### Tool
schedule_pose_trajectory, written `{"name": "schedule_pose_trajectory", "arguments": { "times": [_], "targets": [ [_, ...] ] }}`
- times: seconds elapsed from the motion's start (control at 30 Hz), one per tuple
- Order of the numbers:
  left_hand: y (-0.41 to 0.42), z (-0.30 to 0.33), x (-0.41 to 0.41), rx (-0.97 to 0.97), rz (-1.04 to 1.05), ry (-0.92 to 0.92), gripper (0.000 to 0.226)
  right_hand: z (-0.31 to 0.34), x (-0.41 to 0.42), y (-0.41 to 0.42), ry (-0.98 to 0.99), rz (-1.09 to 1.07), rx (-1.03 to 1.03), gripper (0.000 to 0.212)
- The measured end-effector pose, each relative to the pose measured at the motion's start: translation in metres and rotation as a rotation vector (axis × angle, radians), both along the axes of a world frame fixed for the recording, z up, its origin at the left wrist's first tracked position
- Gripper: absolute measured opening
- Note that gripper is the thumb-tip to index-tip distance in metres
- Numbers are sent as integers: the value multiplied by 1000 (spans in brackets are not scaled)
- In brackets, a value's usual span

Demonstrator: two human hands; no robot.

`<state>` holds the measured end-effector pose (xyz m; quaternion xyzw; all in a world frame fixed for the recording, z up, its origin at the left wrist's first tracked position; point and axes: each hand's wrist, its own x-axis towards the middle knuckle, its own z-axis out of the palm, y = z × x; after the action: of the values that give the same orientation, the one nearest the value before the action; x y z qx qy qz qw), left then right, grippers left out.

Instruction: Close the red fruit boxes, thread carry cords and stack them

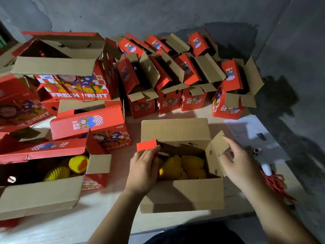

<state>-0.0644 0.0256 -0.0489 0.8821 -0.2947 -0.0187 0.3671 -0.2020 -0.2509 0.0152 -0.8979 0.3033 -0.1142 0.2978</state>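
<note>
The left hand [143, 169] pinched the red left end flap [146, 145] of the open box [182, 196] at the near table edge, while the right hand [236, 162], fingers loose, touched the right flap [217, 147]. Closing was evidently under way; next, both end flaps needed folding in over the netted fruit [182, 167]. Open boxes [168, 85] crowded behind, and red cords [274, 182] lay just right.

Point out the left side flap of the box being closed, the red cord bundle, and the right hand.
left side flap [146, 145], head view, on its red face
red cord bundle [274, 182], head view, mid tangle
right hand [239, 161], head view, back of the hand
</note>
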Motion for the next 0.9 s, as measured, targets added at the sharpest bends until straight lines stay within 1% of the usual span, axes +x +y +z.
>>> {"name": "schedule_pose_trajectory", "arguments": {
  "times": [0.03, 0.1, 0.13, 0.2, 0.27, 0.33, 0.43, 0.5, 0.57, 0.6, 0.63, 0.67, 0.7, 0.8, 0.83, 0.9],
  "targets": [
    [-2, -1, 0, 53, 12, -40, 45, 2, 4, 10, 28, 19, 35, 60],
    [-7, -4, 1, 118, 36, -64, 47, 1, 13, 35, 110, 75, 143, 73],
    [-11, -5, -1, 155, 33, -84, 48, -3, 17, 47, 178, 116, 128, 79],
    [-13, -7, -5, 204, 38, -144, 50, -20, 18, 65, 325, 178, -62, 88],
    [-13, -8, -5, 213, 35, -169, 51, -35, 12, 67, 371, 170, -247, 88],
    [-12, -8, -4, 228, 16, -171, 49, -46, 5, 57, 288, 181, -282, 82],
    [-11, -6, -4, 237, 25, -135, 48, -58, -1, 42, 191, 332, -273, 68],
    [-9, -7, -2, 251, 16, -128, 55, -63, -5, 33, 101, 380, -170, 62],
    [-8, -8, 0, 257, -1, -146, 58, -63, -10, 22, 32, 407, -13, 53],
    [-8, -8, 0, 250, -6, -146, 57, -63, -15, 14, 21, 430, 48, 54],
    [-8, -8, 0, 237, -6, -142, 54, -63, -22, 4, 29, 462, 78, 60],
    [-6, -9, 0, 218, -6, -136, 52, -62, -30, -7, 61, 500, 66, 69],
    [-5, -9, 0, 195, -6, -131, 50, -62, -37, -17, 119, 544, 5, 78],
    [2, -12, 3, 140, -18, -117, 45, -61, -49, -36, 328, 681, -319, 102],
    [5, -14, 4, 149, -38, -123, 43, -62, -49, -37, 367, 699, -386, 108],
    [9, -16, 4, 200, -79, -153, 38, -63, -46, -36, 393, 699, -422, 117]
  ]
}}
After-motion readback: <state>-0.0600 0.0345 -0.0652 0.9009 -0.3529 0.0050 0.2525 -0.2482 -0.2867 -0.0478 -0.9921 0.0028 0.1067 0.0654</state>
